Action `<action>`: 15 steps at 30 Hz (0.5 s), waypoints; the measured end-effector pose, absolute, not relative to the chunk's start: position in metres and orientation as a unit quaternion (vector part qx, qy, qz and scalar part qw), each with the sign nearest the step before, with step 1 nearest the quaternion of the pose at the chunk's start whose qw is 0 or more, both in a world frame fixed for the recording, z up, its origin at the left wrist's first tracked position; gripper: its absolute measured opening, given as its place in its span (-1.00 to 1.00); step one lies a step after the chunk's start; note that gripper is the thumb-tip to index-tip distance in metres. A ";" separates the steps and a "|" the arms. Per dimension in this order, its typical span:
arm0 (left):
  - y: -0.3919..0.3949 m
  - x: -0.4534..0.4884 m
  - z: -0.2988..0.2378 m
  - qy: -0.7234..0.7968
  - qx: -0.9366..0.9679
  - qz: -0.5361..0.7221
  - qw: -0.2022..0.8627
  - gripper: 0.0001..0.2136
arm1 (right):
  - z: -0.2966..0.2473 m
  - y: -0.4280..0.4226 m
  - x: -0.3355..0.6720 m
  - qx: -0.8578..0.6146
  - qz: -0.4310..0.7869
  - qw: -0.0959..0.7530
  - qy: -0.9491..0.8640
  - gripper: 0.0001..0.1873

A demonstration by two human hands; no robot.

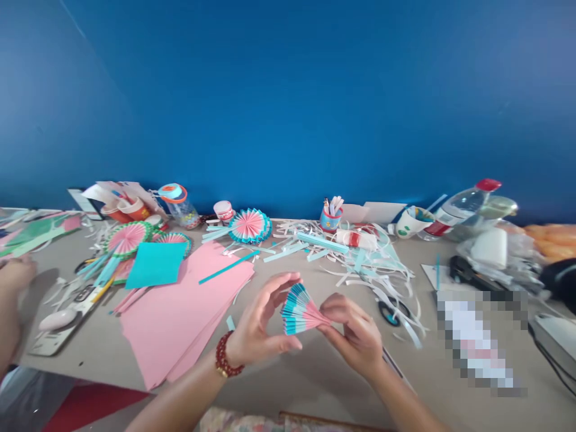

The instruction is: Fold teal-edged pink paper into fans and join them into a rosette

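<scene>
Fan (pixel 300 309), pleated, blue and pink: one, held above the bench (pixel 315 375) between the person's two hands. Narrow end at the right, spread edge at the left; pleats run roughly crosswise, from hand to hand. Right hand (pixel 355 327): nearer, its grip pinched tight on the narrow end, so the fan lies to its left. Left hand (pixel 263 324): cupped about the spread edge, fingers above, thumb below and apart, pinching nothing; whether it touches the pleats cannot be told.

Bracelet (pixel 226 355), left wrist: one. Rosettes (pixel 249 226): at least three, one at the back, others to the left. Teal sheet (pixel 158 264): one, overlapping the pink sheets (pixel 180 324), several, not countable. Blue strip (pixel 229 267): one. Pen cup (pixel 332 222): one. Red-capped bottle (pixel 463 207): one. Pale strips (pixel 396 279): too tangled to count. Another person's hand (pixel 15 275): one, far left.
</scene>
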State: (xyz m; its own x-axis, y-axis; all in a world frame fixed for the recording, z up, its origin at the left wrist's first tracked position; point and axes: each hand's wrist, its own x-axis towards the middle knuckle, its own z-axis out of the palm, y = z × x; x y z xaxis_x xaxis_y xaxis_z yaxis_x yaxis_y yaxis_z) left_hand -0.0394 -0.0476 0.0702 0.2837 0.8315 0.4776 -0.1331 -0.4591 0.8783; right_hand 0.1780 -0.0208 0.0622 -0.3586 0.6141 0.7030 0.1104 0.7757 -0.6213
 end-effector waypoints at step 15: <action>-0.037 -0.017 0.044 0.230 0.584 0.542 0.559 -0.08 | 0.049 -0.022 0.159 -0.277 0.241 0.571 -0.734 -0.87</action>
State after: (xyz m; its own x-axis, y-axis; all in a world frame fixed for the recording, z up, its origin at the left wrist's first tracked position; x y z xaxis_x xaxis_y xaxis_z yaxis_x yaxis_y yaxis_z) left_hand -0.0174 -0.0374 0.0442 0.3064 0.8747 0.3755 -0.3368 -0.2694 0.9022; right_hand 0.1585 -0.0224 0.0488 -0.1946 0.6817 0.7053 0.1315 0.7306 -0.6700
